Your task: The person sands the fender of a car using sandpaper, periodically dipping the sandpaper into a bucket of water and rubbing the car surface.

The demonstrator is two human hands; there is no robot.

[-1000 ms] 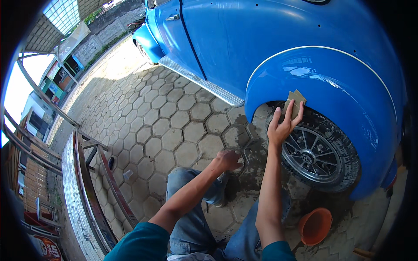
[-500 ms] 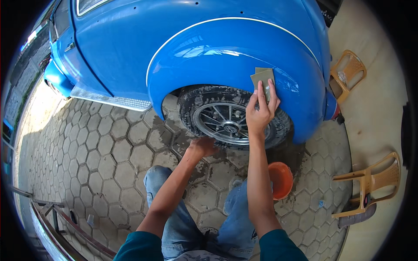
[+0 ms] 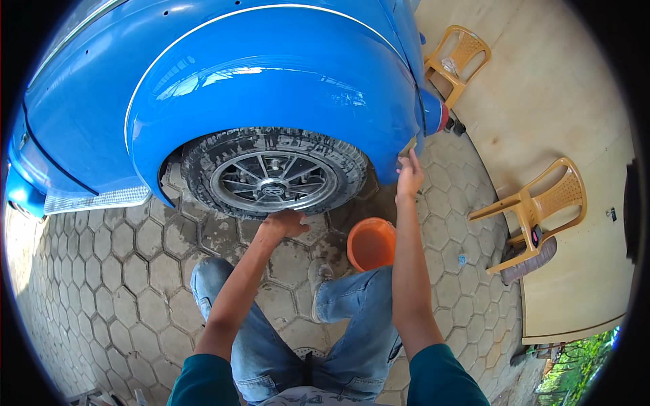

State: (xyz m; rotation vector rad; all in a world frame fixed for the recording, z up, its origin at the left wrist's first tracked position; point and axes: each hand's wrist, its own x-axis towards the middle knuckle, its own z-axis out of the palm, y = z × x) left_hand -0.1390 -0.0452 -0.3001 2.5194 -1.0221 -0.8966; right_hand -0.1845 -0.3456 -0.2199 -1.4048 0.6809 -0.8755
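My right hand [image 3: 409, 177] is raised to the rear edge of a blue car fender [image 3: 271, 101]. Its fingers press a piece of greenish-brown sandpaper [image 3: 408, 146] against the paint; the sheet is seen nearly edge-on. Below the car's wheel [image 3: 273, 188], my left hand [image 3: 287, 223] hangs in front of the tyre's lower edge. Its fingers are loosely bent and a little apart, with nothing visible in them. Glossy reflections lie on the fender's upper curve.
An orange bucket [image 3: 372, 243] of cloudy liquid stands by my right knee. Two tan plastic chairs [image 3: 467, 54] [image 3: 552, 193] are on the right by a pale wall [image 3: 555, 81]. Damp patches mark the hexagonal pavers [image 3: 149, 271] near the wheel.
My right hand has slid with the sandpaper from the fender's side above the wheel to its lower rear edge. The view has shifted to the right; my left hand stays low by the tyre.
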